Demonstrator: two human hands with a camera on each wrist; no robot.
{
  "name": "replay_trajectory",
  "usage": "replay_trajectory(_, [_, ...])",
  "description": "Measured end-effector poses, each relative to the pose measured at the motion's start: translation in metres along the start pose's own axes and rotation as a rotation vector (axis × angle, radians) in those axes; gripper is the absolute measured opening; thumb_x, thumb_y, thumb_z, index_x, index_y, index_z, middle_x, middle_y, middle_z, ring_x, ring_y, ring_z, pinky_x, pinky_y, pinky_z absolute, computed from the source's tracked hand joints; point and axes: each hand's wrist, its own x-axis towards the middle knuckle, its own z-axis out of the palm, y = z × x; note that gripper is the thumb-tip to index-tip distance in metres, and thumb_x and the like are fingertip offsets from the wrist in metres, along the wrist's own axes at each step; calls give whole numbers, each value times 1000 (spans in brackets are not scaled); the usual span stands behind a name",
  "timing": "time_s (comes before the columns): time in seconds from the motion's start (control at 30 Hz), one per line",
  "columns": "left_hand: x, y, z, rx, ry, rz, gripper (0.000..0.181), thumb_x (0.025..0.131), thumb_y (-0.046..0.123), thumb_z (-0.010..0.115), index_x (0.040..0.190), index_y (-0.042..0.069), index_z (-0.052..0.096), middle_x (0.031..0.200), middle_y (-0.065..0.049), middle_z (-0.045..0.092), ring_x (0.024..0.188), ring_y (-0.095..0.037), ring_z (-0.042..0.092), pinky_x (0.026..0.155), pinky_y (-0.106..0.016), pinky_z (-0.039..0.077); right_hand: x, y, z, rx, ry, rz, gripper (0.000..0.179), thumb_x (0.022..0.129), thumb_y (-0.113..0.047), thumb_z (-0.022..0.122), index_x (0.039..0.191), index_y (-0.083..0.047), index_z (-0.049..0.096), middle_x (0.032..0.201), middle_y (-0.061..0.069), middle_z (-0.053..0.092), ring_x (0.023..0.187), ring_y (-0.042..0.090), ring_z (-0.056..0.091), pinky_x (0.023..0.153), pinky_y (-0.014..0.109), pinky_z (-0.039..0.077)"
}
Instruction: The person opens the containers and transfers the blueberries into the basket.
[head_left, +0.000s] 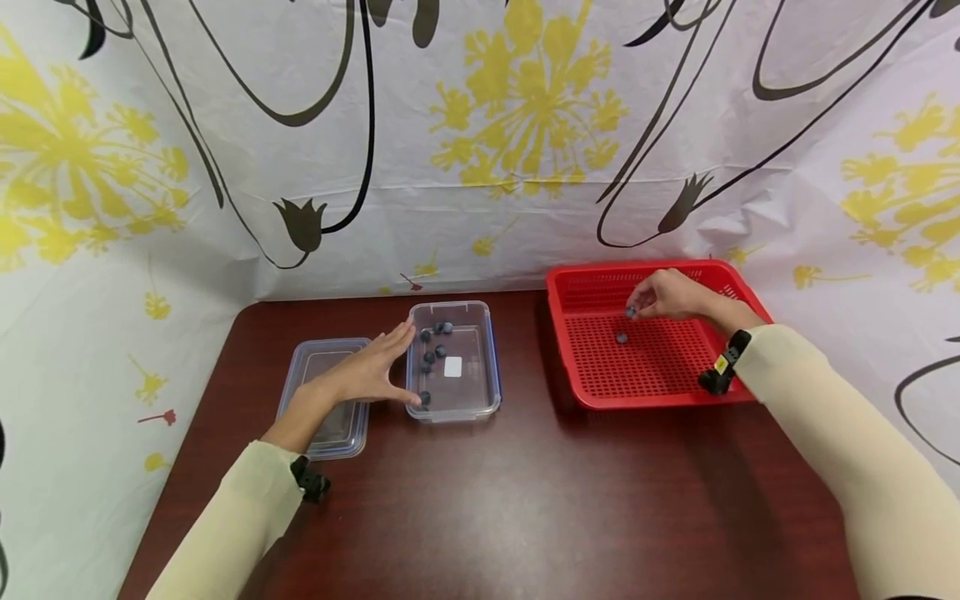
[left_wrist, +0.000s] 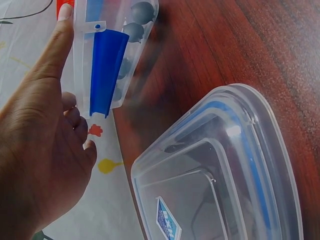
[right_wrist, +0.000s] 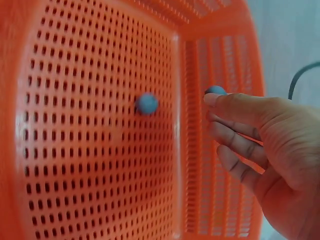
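Behind the dark wooden table [head_left: 570, 500] hung a floral curtain [head_left: 405, 175]. At right of frame, your right hand [head_left: 670, 296] pinched a blueberry [head_left: 631, 312] over the red basket [head_left: 652, 403] (a second berry [head_left: 622, 337] lay inside); left of centre, your left hand [head_left: 369, 367] spread its fingers beside the clear container [head_left: 472, 393].

the counter [head_left: 525, 500] has a dark reddish-brown top, glossy enough to catch a pale sheen. directly on it, toward the far side, lie a clear lid [head_left: 351, 437] on the left, a clear plastic container [head_left: 476, 379] near it in the middle, and a red perforated basket [head_left: 600, 375] on the right.
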Motion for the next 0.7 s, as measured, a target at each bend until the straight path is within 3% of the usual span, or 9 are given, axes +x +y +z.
replay_trajectory(0.33, [0,1,0,-6,-2,-2,129,84,57,86,169,1,8,179,-12,-5,164,-33,3,131,-58,6,-5,29,16,13,-127,103,13,84,-7,88,95,-6,82,88,3,80,81,15,74,74,29,58])
replay_trajectory(0.7, [0,-1,0,12,-2,-7,130,83,60,86,169,1,9,179,-12,-4,164,-32,4,131,-57,6,-6,36,23,42,-145,150,15,83,-9,89,95,-5,82,89,5,80,82,16,75,75,31,60])
